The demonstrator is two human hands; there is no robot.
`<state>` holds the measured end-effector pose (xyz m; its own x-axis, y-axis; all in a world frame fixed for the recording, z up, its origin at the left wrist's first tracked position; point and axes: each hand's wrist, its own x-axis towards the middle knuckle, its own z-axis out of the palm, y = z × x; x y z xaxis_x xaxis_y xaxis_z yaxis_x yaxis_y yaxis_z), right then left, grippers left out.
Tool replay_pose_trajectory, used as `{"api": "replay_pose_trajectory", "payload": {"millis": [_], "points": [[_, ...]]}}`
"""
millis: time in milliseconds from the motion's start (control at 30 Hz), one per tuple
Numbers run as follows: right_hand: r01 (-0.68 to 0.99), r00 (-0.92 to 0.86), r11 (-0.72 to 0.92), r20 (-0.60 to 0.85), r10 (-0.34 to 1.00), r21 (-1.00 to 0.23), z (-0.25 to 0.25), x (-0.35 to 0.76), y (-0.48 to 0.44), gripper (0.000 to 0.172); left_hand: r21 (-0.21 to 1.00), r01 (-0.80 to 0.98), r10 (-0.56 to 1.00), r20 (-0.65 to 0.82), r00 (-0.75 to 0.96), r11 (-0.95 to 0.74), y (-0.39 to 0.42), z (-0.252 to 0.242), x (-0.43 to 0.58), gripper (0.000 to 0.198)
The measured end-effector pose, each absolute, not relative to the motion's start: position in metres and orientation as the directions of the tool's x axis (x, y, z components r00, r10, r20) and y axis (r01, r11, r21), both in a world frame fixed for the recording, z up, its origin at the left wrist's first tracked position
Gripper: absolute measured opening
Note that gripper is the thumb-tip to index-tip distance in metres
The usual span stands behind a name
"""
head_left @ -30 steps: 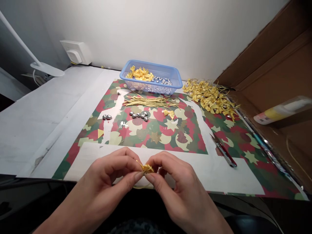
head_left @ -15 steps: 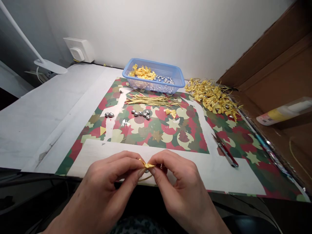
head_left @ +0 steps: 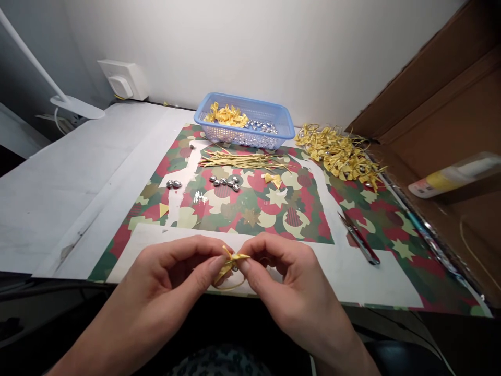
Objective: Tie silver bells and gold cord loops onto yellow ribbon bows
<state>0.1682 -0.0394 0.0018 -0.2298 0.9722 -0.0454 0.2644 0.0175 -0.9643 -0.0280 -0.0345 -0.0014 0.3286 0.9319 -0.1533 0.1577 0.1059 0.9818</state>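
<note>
My left hand (head_left: 172,282) and my right hand (head_left: 277,284) meet above the table's front edge, both with fingers closed. Pinched between them is a yellow ribbon bow (head_left: 230,263) with a loop of gold cord (head_left: 230,287) hanging below it. A small silver bell shows partly under the bow, mostly hidden by my fingers. Ahead lie several silver bells (head_left: 225,181), a loose yellow bow (head_left: 273,179) and a bundle of gold cords (head_left: 242,160).
A blue basket (head_left: 245,138) at the back holds bows and bells. To its right is a heap of bows with cords (head_left: 340,154). Thread snips (head_left: 359,238) lie at right. A bottle (head_left: 450,177) rests in a cardboard box (head_left: 442,99). A white lamp (head_left: 76,107) stands far left.
My left fingers have shifted on the bow, and its left part now tilts down, showing more yellow ribbon. My right hand keeps its pinch. The view has moved slightly.
</note>
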Motion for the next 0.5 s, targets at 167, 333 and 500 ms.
{"api": "replay_pose_trajectory", "payload": {"millis": [167,333,500], "points": [[0.311,-0.219,0.039,-0.032,0.975,-0.949,0.004,0.167,-0.04,0.014,0.974,0.226,0.963,-0.073,0.261,0.013,-0.044,-0.009,-0.03,0.016],[0.333,-0.232,0.059,-0.021,0.972,-0.941,0.005,0.166,-0.04,0.014,0.92,0.35,0.967,0.098,0.236,-0.178,-0.05,-0.012,-0.031,0.028],[0.34,-0.229,0.073,-0.007,0.973,-0.938,0.006,0.166,-0.04,0.014,0.863,0.448,0.961,0.134,0.241,-0.232,-0.048,-0.013,-0.033,0.024]]}}
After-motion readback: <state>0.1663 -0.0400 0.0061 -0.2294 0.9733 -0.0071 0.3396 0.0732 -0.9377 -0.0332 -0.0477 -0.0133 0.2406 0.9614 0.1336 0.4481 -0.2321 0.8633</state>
